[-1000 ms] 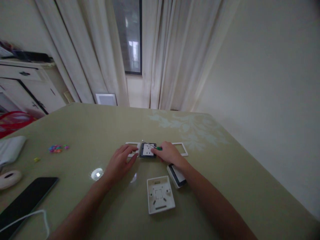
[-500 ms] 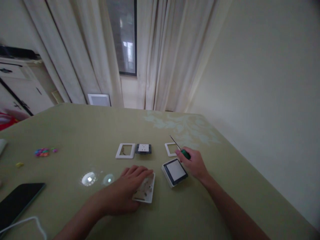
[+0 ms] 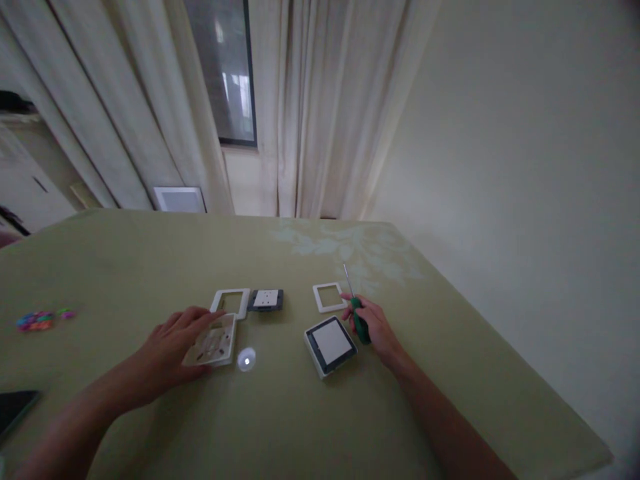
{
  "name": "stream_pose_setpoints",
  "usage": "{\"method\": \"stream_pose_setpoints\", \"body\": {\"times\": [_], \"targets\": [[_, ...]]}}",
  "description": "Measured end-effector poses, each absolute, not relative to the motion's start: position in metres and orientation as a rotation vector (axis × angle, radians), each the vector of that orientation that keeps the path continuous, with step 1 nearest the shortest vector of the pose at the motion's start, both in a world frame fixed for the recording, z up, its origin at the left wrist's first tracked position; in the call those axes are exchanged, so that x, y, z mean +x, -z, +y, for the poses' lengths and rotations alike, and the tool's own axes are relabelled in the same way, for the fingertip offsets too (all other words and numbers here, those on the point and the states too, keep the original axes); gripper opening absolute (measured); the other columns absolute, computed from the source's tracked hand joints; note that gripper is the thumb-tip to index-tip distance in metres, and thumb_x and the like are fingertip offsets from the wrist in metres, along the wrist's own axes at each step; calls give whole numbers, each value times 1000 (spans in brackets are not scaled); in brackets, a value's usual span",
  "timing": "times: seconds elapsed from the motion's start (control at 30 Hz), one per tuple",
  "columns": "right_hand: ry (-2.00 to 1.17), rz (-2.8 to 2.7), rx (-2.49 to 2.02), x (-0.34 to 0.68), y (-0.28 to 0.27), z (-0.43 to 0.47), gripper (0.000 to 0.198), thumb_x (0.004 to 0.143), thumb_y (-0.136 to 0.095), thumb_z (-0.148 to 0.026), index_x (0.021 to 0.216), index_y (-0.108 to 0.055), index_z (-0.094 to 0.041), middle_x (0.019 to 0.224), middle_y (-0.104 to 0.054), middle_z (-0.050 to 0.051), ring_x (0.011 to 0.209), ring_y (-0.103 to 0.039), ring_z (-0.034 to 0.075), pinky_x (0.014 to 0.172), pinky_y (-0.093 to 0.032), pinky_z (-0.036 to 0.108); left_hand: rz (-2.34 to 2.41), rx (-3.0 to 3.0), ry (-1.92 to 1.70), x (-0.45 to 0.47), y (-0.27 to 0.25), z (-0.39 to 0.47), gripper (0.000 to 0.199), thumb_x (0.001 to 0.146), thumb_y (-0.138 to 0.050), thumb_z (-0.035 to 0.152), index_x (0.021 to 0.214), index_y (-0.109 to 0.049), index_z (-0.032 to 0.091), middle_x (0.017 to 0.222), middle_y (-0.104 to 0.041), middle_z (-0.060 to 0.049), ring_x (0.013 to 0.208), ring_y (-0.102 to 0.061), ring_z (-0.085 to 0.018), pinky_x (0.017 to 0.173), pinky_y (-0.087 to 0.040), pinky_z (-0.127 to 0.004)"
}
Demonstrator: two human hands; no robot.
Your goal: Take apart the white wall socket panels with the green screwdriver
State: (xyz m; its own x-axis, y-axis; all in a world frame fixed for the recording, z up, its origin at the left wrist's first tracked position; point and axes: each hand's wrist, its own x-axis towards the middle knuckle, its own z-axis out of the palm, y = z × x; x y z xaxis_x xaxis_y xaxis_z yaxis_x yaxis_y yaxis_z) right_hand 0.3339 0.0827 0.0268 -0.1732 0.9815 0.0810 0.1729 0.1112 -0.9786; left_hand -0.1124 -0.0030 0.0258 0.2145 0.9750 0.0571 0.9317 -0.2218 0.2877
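Note:
My left hand [image 3: 175,343] grips a white square socket back box [image 3: 220,343] between thumb and fingers. The box's hollow side, with small parts or holes in it, faces up, and its far edge overlaps a white frame [image 3: 243,303] lying behind. In my right hand [image 3: 374,327] is a screwdriver [image 3: 361,323] with a green handle, its thin shaft pointing away from me. Left of that hand sits a white box with a dark-rimmed blank switch plate [image 3: 332,343] on top. A second white frame [image 3: 320,307] lies just beyond it.
A socket insert [image 3: 266,299] with a dark mount lies beside the first frame. Small colourful pieces [image 3: 37,321] are at the far left, with a dark flat device [image 3: 15,407] nearer me. A wall [image 3: 525,233] borders the table's right side.
My left hand has carried the back box leftward, close to the frame. The screwdriver in my right hand has swung more upright. The whole view has shifted slightly to the right.

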Motion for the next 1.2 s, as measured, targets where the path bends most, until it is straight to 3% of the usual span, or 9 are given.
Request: {"method": "stream_pose_setpoints", "body": {"times": [0.17,0.27,0.37,0.53,0.67,0.77,0.87,1.03,1.2], "targets": [[-1167,-1543,-1132,341,-18,91,40,83,-64,-34,118,-79,-22,83,-68,1,63,-60,14,60,-50,27,1777,2328,-601,-78,-39,0,69,88,-74,54,151,-56,31,150,-61,-11,135,-60,-42,111,-51,-63],[-1100,-1528,-1103,343,-18,94,44,83,-71,-36,124,-78,-24,94,-70,2,68,-61,15,64,-51,28,1568,2336,-757,2,-49,-4,60,100,-64,57,152,-51,30,155,-58,-11,142,-57,-35,118,-48,-56],[-1061,-1504,-1083,344,-22,95,46,82,-78,-40,125,-78,-24,103,-74,5,75,-64,16,69,-54,30,1438,2449,-656,91,-48,-3,79,97,-70,61,160,-41,23,159,-56,-17,146,-52,-38,122,-43,-59],[-1021,-1447,-1078,349,-32,93,41,72,-90,-45,101,-74,-21,94,-78,6,79,-72,20,65,-57,29,1446,2486,-465,140,-41,9,75,94,-75,37,158,-42,18,159,-54,-23,145,-51,-43,119,-41,-64],[-968,-1399,-1070,353,-43,90,42,73,-92,-51,84,-65,-20,90,-78,5,69,-72,18,62,-58,29,1299,2498,-384,89,-50,0,75,87,-78,25,155,-46,26,156,-58,-13,142,-55,-35,120,-45,-53],[-932,-1367,-1056,348,-51,85,44,69,-96,-48,84,-65,-20,76,-73,1,62,-70,17,60,-57,28,1274,2412,-344,56,-60,-13,78,82,-78,21,153,-47,28,158,-55,-11,147,-51,-35,123,-41,-54],[-881,-1300,-1031,341,-56,78,48,68,-96,-50,88,-63,-22,78,-73,1,59,-69,17,51,-54,26,1344,2363,-316,55,-61,-19,75,86,-79,30,155,-47,27,161,-54,-13,149,-48,-37,125,-39,-56],[-732,-1221,-1025,336,-63,60,42,85,-81,-58,96,-60,-24,72,-66,-2,49,-61,13,42,-46,24,1461,2378,-318,84,-47,-13,87,82,-87,56,153,-51,22,156,-60,-17,144,-53,-42,121,-39,-59],[-644,-1318,-1019,333,-65,51,37,84,-84,-53,88,-62,-24,68,-59,-4,49,-54,11,47,-44,23,1518,2470,-496,97,-29,-10,71,96,-68,66,149,-54,21,148,-66,-17,134,-59,-41,115,-41,-61]]}}
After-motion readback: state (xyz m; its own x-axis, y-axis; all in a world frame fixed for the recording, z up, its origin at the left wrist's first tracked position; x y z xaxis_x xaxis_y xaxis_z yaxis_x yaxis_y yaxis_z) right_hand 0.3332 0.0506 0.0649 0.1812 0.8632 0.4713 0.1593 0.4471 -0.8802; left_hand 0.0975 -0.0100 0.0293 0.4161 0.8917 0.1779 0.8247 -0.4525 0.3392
